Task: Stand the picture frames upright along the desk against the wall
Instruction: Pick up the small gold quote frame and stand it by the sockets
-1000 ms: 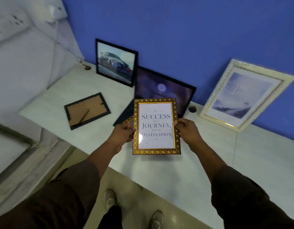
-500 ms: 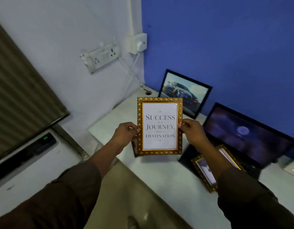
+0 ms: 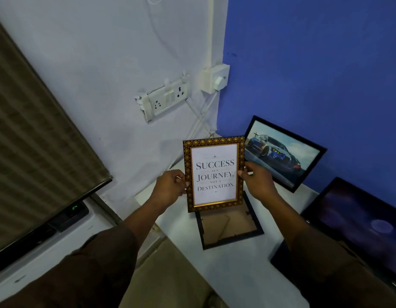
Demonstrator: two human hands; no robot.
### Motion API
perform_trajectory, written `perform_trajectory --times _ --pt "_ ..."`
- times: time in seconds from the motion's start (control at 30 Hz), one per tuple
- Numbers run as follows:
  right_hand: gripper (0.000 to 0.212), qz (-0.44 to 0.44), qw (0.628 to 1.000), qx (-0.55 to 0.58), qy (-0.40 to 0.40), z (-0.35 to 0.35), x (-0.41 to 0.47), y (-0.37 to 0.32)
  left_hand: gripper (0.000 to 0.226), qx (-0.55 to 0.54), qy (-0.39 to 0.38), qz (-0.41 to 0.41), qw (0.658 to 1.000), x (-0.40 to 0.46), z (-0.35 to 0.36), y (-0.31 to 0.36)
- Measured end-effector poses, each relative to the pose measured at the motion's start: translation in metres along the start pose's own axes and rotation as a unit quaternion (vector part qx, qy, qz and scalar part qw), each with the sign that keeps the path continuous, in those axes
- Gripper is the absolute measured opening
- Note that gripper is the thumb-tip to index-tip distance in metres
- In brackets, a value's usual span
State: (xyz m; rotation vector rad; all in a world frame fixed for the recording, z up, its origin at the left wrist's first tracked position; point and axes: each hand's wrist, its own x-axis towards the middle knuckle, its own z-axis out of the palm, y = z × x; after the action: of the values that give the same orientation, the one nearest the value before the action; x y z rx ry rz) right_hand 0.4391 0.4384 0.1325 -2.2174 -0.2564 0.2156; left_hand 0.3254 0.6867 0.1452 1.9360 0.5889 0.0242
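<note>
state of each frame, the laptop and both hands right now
gold frame: held upright above the desk, print facing the camera
car picture frame: standing, leaning on the blue wall
black frame: lying face down on the desk
laptop: open, screen lit
left hand: gripping gold frame's left edge
right hand: gripping its right edge

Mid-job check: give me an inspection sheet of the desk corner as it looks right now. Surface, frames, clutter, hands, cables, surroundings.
Surface: white desk top, bare in front.
Job's things: gold patterned quote frame held upright above the desk; black-framed car picture leaning on the blue wall; black frame lying face down, brown backing up.
Clutter: open dark laptop at right.
Grippers: left hand grips the quote frame's left edge, right hand its right edge.
Cables: white cords run from the white wall plug box down behind the desk.
Surroundings: white socket strip on the pale wall; striped blind at left.
</note>
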Motion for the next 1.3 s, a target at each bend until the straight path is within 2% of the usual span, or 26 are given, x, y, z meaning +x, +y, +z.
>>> perform_trajectory --times 0.1,0.47,0.9,1.3 --pt "0.028 -0.011 1.000 0.011 -0.015 0.008 0.018 0.000 0.001 0.017 0.018 -0.009 1.000 0.016 -0.003 -0.004" --pt "0.032 -0.023 0.996 0.041 -0.082 0.041 0.104 0.001 0.016 0.037 0.041 -0.041 0.998 0.087 -0.001 -0.026" --pt "0.039 0.064 0.984 0.079 -0.148 0.110 0.217 0.014 0.013 0.094 0.034 -0.074 0.992 0.211 -0.009 -0.056" --pt "0.048 0.053 0.978 0.098 -0.177 0.140 0.265 0.025 0.009 0.103 0.033 -0.105 0.989 0.255 -0.001 -0.081"
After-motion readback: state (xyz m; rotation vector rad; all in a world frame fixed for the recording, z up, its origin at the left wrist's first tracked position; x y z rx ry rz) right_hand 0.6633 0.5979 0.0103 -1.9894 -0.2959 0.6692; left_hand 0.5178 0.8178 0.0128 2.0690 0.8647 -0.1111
